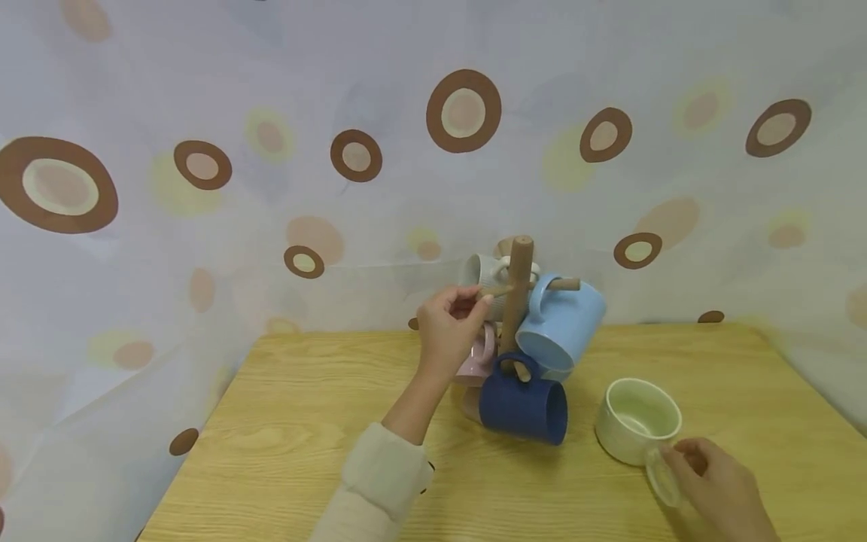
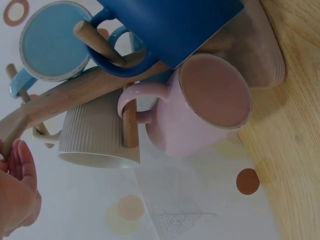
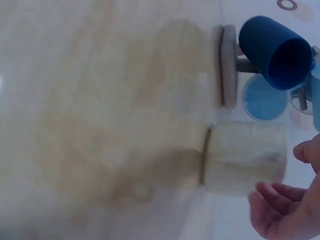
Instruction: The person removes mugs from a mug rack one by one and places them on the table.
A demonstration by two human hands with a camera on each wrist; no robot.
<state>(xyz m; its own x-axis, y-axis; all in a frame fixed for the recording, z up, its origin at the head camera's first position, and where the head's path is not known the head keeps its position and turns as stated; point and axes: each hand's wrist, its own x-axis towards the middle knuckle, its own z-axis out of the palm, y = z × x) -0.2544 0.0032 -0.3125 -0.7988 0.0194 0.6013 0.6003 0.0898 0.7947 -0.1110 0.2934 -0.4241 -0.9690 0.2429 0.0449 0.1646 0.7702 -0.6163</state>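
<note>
A wooden mug tree stands toward the back of the table. My left hand pinches the end of one upper peg of it. On its other pegs hang a light blue mug, a navy blue mug, a pink mug and a ribbed white mug. To the right, a cream mug stands upright on the table. My right hand is at this mug's handle, with thumb and fingers apart in the right wrist view.
The light wooden table has its back edge against a patterned cloth with brown rings. The tree's wooden base rests on the tabletop, with the navy mug hanging over its front. The cream mug stands right of the tree.
</note>
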